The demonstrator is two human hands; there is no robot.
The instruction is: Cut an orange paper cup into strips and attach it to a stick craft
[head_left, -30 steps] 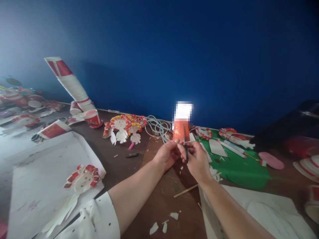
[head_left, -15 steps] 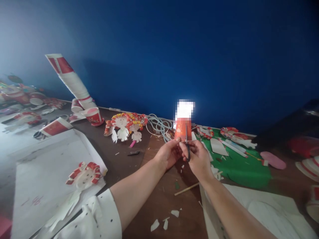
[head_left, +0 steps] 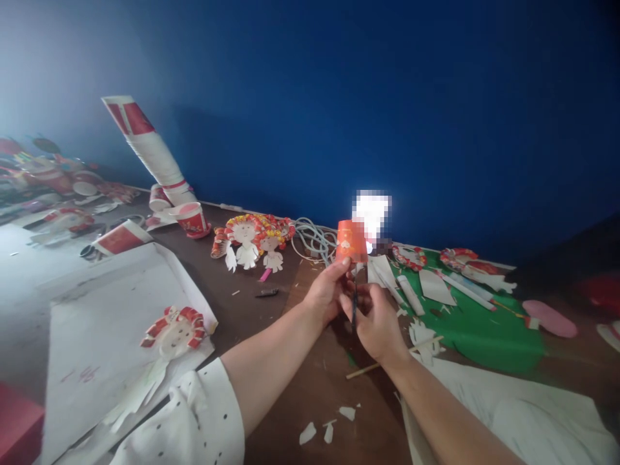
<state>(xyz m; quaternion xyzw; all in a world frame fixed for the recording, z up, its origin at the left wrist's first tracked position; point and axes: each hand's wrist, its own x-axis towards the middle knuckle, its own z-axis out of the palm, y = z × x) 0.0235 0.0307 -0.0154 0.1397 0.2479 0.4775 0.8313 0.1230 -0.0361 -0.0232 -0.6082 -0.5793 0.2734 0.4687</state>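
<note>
My left hand (head_left: 327, 288) pinches an orange-red paper cup (head_left: 351, 241) with small pale prints, its thumb on the cup's lower edge. The cup is raised over the table in front of the blue wall. In my right hand (head_left: 376, 319) is a pair of dark scissors (head_left: 355, 303), pointing up with the blades reaching the cup's lower edge. How far the blades are apart I cannot make out. Below my hands a thin wooden stick (head_left: 362, 372) and white paper scraps (head_left: 308, 433) lie on the brown table.
Left are a large white sheet (head_left: 92, 323) bearing a red-and-white ringed paper figure (head_left: 175, 336), several paper figures (head_left: 245, 242), a red cup (head_left: 190, 219) and a leaning cup stack (head_left: 154, 152). Right lie a green sheet (head_left: 489, 342), a pink oval (head_left: 549, 318) and white paper (head_left: 523, 394).
The cup has turned and shifted slightly relative to the scissors, which now sit lower against its edge. The whole view has swung a little to the left.
</note>
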